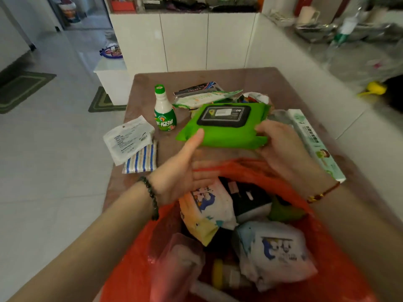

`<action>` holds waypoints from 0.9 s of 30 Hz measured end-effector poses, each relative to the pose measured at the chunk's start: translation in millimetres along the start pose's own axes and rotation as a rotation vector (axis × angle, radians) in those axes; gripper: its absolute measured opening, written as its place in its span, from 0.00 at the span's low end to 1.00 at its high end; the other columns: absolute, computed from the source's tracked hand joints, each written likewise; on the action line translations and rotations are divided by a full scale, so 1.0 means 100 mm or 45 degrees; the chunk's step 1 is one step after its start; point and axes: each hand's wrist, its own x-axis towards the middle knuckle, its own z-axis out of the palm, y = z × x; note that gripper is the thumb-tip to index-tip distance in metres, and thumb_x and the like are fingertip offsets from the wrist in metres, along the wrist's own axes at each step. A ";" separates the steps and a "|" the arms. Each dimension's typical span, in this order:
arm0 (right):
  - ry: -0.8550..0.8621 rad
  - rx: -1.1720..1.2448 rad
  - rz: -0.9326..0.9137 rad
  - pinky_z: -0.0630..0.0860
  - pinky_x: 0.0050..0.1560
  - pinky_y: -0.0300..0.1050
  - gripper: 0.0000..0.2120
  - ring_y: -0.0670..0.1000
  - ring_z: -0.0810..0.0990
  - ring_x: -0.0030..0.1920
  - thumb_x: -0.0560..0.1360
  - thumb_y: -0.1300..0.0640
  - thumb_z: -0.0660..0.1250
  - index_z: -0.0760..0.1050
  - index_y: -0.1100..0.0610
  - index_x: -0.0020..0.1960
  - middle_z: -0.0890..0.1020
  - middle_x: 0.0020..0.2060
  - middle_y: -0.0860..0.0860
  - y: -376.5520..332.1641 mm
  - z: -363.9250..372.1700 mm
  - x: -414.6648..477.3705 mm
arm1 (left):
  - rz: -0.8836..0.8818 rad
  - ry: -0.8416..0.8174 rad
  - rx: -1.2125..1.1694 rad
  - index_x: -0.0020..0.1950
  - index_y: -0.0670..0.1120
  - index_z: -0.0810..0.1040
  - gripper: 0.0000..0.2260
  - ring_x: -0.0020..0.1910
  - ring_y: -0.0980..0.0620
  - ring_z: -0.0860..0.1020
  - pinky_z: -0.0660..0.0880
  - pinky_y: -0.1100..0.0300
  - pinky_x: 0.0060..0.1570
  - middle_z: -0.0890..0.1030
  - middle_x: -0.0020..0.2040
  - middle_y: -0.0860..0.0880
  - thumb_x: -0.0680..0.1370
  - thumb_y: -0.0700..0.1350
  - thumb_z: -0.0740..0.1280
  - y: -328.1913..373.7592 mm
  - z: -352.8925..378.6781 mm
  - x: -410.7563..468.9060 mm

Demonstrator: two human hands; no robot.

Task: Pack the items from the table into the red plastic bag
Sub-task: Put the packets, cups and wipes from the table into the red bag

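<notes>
A red plastic bag (340, 253) gapes open at the table's near edge, holding several tissue packs and other items. Just beyond it a green wet-wipes pack (220, 132) with a black lid is held between both hands. My right hand (281, 144) grips its right end. My left hand (187, 168) has its thumb against the left end and its palm open below the pack. On the brown table (174, 149) lie a green-and-white bottle (164, 110), a white flat packet (128, 138), a blue-striped cloth (141, 159), a long pale-green box (314, 142) and more packets (205, 97).
White cabinets (185, 40) stand behind the table. A cluttered counter (359, 40) runs along the right. Tiled floor with green mats (21, 88) lies to the left, beside a small white stand (113, 79).
</notes>
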 end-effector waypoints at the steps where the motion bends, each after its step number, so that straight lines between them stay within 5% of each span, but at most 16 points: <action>1: -0.088 -0.065 -0.095 0.77 0.37 0.43 0.12 0.47 0.77 0.33 0.71 0.66 0.61 0.76 0.57 0.31 0.78 0.30 0.51 -0.04 -0.01 -0.21 | 0.043 0.016 -0.128 0.51 0.47 0.77 0.22 0.46 0.49 0.80 0.76 0.55 0.50 0.84 0.43 0.47 0.70 0.62 0.58 -0.05 0.09 -0.01; 4: -0.287 -0.633 -0.300 0.69 0.31 0.32 0.15 0.40 0.71 0.26 0.70 0.63 0.66 0.73 0.52 0.26 0.75 0.21 0.44 -0.04 -0.08 -0.74 | 0.083 0.056 -0.470 0.51 0.47 0.77 0.14 0.39 0.51 0.83 0.80 0.55 0.41 0.85 0.40 0.48 0.76 0.55 0.60 -0.14 0.33 -0.08; 7: -0.335 -0.901 -0.278 0.71 0.33 0.28 0.10 0.38 0.76 0.29 0.71 0.61 0.69 0.76 0.53 0.32 0.80 0.26 0.42 0.02 -0.29 -1.10 | 0.133 0.060 -0.444 0.53 0.48 0.78 0.11 0.41 0.52 0.83 0.81 0.53 0.40 0.86 0.44 0.49 0.76 0.51 0.63 -0.33 0.40 -0.17; 9: -0.135 -0.823 -0.260 0.76 0.39 0.32 0.07 0.40 0.79 0.36 0.65 0.46 0.72 0.78 0.48 0.37 0.82 0.34 0.43 0.09 -0.47 -1.27 | 0.230 0.152 -0.263 0.61 0.47 0.74 0.16 0.46 0.52 0.83 0.81 0.51 0.44 0.83 0.52 0.48 0.74 0.47 0.66 -0.47 0.37 -0.23; 10: -0.017 -0.688 -0.190 0.78 0.41 0.36 0.15 0.41 0.80 0.39 0.60 0.40 0.73 0.78 0.46 0.41 0.82 0.40 0.44 0.15 -0.58 -1.35 | 0.282 0.173 -0.177 0.62 0.46 0.73 0.18 0.45 0.53 0.83 0.81 0.54 0.42 0.82 0.53 0.48 0.73 0.45 0.67 -0.52 0.36 -0.27; 13: 0.094 -0.384 0.114 0.82 0.43 0.44 0.35 0.46 0.82 0.49 0.54 0.39 0.75 0.71 0.45 0.58 0.79 0.54 0.48 0.32 -0.71 -1.54 | 0.341 0.102 -0.005 0.62 0.43 0.70 0.19 0.41 0.56 0.82 0.81 0.60 0.37 0.81 0.55 0.46 0.72 0.41 0.68 -0.69 0.41 -0.39; 15: -0.041 -0.431 0.172 0.82 0.43 0.45 0.38 0.49 0.83 0.49 0.52 0.40 0.78 0.71 0.44 0.60 0.83 0.51 0.48 0.38 -0.69 -1.64 | 0.366 0.014 0.163 0.60 0.44 0.70 0.18 0.42 0.59 0.81 0.81 0.63 0.42 0.80 0.56 0.46 0.72 0.39 0.68 -0.86 0.47 -0.45; 20: -0.169 -0.883 -0.035 0.78 0.42 0.32 0.26 0.41 0.83 0.46 0.61 0.59 0.77 0.74 0.50 0.58 0.84 0.46 0.43 0.56 -0.64 -1.82 | 0.521 -0.087 0.944 0.63 0.47 0.69 0.30 0.54 0.56 0.79 0.77 0.57 0.55 0.79 0.59 0.52 0.67 0.62 0.66 -1.23 0.35 -0.72; 23: -0.170 -1.172 -0.124 0.77 0.44 0.29 0.27 0.35 0.81 0.46 0.62 0.57 0.78 0.71 0.42 0.55 0.81 0.47 0.39 0.61 -0.73 -1.83 | 0.594 -0.166 1.656 0.61 0.53 0.72 0.30 0.47 0.57 0.79 0.76 0.60 0.51 0.80 0.50 0.57 0.65 0.69 0.60 -1.45 0.12 -0.99; 25: -0.232 -1.304 -0.029 0.79 0.49 0.36 0.26 0.37 0.81 0.48 0.62 0.53 0.78 0.70 0.41 0.55 0.82 0.48 0.40 0.65 -0.76 -1.79 | 0.499 -0.422 2.058 0.61 0.52 0.73 0.30 0.53 0.52 0.78 0.75 0.58 0.54 0.81 0.54 0.52 0.65 0.68 0.61 -1.60 0.01 -1.17; 27: -0.351 -1.444 0.083 0.79 0.54 0.46 0.28 0.42 0.81 0.51 0.60 0.46 0.76 0.70 0.40 0.57 0.82 0.50 0.42 0.67 -0.73 -1.72 | 0.660 -0.441 2.394 0.48 0.51 0.79 0.19 0.45 0.53 0.81 0.76 0.62 0.44 0.84 0.44 0.51 0.66 0.62 0.66 -1.73 -0.09 -1.17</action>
